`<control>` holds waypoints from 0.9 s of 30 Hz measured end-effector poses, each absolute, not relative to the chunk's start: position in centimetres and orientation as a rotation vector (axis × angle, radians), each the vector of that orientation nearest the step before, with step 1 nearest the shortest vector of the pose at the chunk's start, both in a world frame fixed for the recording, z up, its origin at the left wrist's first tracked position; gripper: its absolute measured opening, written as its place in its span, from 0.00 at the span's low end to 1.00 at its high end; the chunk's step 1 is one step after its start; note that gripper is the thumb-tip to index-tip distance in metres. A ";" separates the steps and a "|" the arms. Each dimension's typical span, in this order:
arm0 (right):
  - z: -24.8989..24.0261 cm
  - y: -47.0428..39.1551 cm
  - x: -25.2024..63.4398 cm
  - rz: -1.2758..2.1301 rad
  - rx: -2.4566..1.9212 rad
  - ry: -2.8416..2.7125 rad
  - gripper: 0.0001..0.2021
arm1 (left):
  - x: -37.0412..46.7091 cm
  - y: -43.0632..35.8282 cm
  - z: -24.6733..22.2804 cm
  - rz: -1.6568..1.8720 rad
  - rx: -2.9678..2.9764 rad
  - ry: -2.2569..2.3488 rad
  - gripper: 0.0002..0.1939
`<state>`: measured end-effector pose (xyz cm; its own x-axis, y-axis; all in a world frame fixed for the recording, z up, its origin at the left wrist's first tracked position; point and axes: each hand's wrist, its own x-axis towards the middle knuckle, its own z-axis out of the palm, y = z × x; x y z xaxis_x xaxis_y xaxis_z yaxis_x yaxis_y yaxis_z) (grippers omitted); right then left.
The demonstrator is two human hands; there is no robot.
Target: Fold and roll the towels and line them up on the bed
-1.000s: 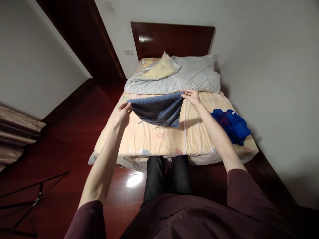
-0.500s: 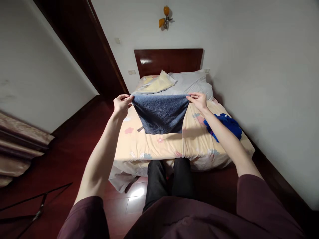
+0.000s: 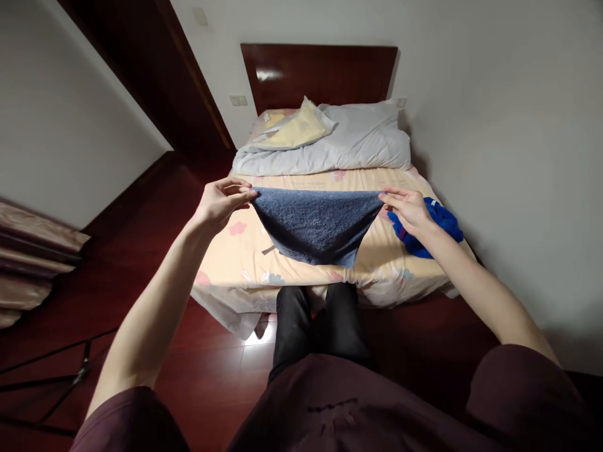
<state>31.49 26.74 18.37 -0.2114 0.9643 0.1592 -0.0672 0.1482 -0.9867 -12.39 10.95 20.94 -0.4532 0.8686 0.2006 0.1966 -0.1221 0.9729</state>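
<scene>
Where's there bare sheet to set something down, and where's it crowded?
Bare cream patterned bedsheet shows left of the held blue-grey terry towel and in a strip between it and the rumpled whitish bedding. Crowded: the far end, under that bedding and pale yellow cloth, and the right side, where a crumpled bright blue fabric pile shows behind the right hand.

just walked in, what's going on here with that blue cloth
A person at the foot of a bed is holding up a blue-grey cloth, the left hand pinching one top corner and the right hand the other. Its top edge is nearly straight and the rest hangs down. A bright blue fabric bundle lies on the bed beyond the right forearm, and pale grey bedding is heaped near the headboard.
</scene>
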 end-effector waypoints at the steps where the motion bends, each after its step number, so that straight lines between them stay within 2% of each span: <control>1: 17.9 27.2 31.4 1.283 -0.962 -1.391 0.31 | -12.6 11.4 20.5 1.609 1.182 1.622 0.24; 10: 11.5 37.4 25.8 1.302 -1.080 -1.347 0.28 | -15.4 21.3 14.5 1.516 1.098 1.684 0.23; 15: 9.9 41.9 22.4 1.135 -0.990 -1.346 0.28 | -15.9 25.4 13.8 1.750 1.207 1.653 0.22; 19: 8.7 42.2 22.7 0.984 -0.793 -1.374 0.25 | -16.5 24.6 12.4 1.858 1.439 1.699 0.23; 23: 4.4 39.8 24.6 0.923 -0.836 -1.471 0.22 | -16.5 21.4 7.2 1.796 1.549 1.802 0.21; 27: -2.9 34.6 26.4 1.046 -1.026 -1.538 0.19 | -14.1 16.8 -1.0 1.646 1.400 1.916 0.18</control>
<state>26.38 34.56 -2.94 -0.1698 0.9524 0.2533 0.1143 0.2743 -0.9548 -14.14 16.78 -0.99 -0.5055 0.7760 0.3772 0.4897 -0.1019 0.8659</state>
